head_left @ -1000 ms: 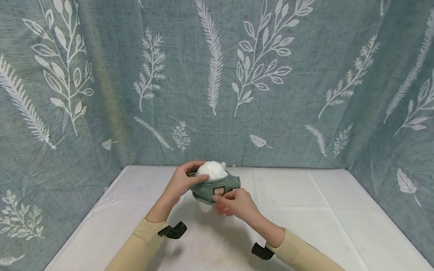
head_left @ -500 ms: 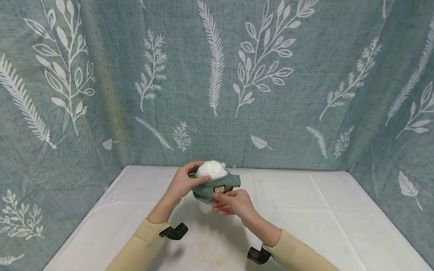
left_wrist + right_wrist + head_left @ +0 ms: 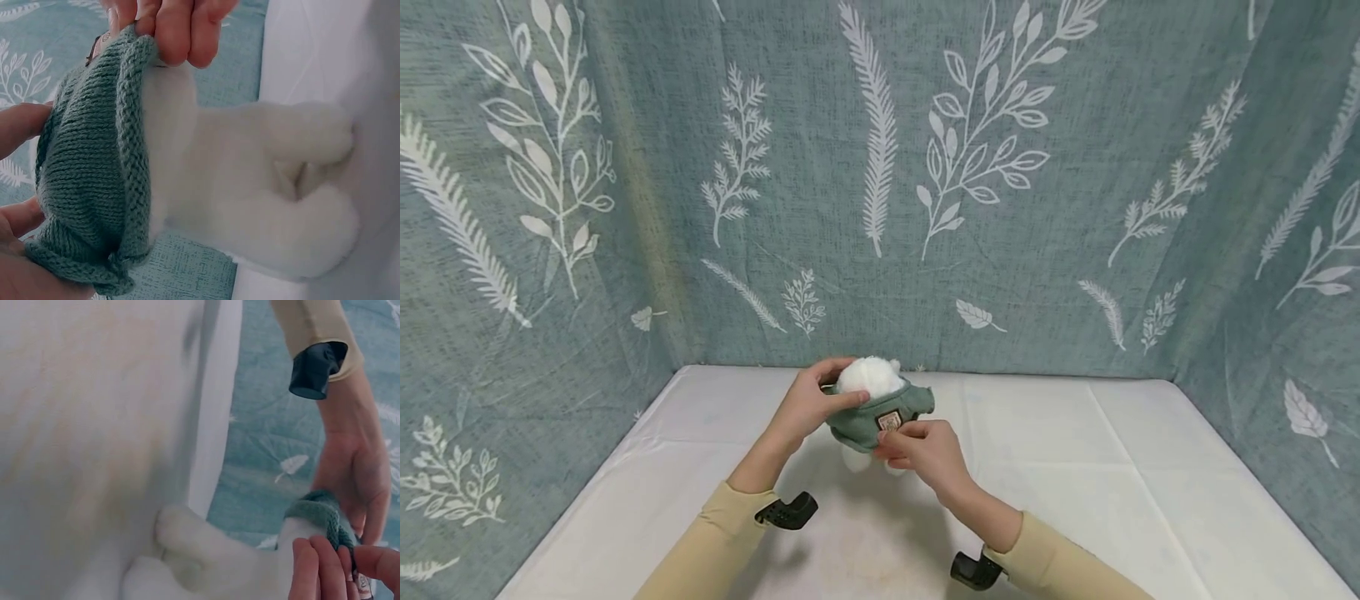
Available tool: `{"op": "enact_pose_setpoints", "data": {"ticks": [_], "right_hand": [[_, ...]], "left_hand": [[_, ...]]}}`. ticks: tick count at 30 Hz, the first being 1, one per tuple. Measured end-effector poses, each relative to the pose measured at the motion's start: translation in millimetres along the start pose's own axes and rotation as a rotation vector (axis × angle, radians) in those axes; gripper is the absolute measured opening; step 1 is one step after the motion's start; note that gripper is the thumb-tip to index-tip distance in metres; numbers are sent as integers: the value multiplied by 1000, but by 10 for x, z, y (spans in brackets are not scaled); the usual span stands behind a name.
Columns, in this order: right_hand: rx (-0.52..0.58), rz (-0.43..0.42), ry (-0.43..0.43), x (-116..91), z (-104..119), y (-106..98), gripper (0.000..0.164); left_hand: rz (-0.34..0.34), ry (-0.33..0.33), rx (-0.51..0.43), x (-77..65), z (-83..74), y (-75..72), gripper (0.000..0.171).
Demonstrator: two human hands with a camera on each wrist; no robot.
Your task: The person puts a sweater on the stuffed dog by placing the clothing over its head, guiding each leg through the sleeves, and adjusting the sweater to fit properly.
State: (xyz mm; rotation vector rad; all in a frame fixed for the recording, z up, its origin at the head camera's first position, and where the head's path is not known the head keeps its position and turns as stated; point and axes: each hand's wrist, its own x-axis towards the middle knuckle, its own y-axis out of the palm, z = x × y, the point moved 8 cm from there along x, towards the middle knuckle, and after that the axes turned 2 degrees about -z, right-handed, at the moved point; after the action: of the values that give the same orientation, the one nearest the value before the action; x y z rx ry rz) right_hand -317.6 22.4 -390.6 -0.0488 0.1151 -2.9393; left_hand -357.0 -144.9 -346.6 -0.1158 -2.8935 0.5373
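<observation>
Hands (image 3: 805,407) (image 3: 929,452), two, both curled, grip one sweater (image 3: 87,162) around one white plush toy (image 3: 228,156).

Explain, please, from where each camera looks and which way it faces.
Head: worn on the head, facing forward and down at the table, curtain and green sweater; the left hand, right hand and both sleeves show.
Left wrist: worn on the left wrist, facing the sweater and white toy; parts of both hands show.
Right wrist: worn on the right wrist, facing the toy's legs, table and curtain; part of the right hand, the left hand and its sleeve show.
Shared: both wrist views show sweater and legs.
</observation>
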Motion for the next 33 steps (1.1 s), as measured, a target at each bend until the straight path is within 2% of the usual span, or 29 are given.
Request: {"op": "enact_pose_setpoints", "data": {"ticks": [4, 8, 11, 15, 19, 26, 29, 33], "right_hand": [[-44, -10, -52, -32, 24, -16, 23], [-188, -31, -152, -57, 93, -38, 20], [-322, -37, -263, -81, 163, -30, 16], [-403, -28, -355, -109, 213, -5, 13], [-423, -32, -360, -114, 228, -10, 14], [-436, -24, -341, -95, 250, -36, 18], [-431, -14, -317, -82, 227, -50, 19], [-399, -3, -297, -84, 189, -58, 18]], "left_hand": [[-2, -22, 16, 6, 17, 13, 62], [-6, -40, 10, 22, 26, 27, 61], [-11, -54, 4, 27, 29, 37, 60], [-13, -52, 14, 27, 38, 41, 59], [3, -25, 55, 25, 21, 36, 59], [36, 70, 234, 13, -124, 29, 58], [43, 72, 285, 21, -166, 43, 51], [47, 41, 315, 44, -185, 67, 43]]}}
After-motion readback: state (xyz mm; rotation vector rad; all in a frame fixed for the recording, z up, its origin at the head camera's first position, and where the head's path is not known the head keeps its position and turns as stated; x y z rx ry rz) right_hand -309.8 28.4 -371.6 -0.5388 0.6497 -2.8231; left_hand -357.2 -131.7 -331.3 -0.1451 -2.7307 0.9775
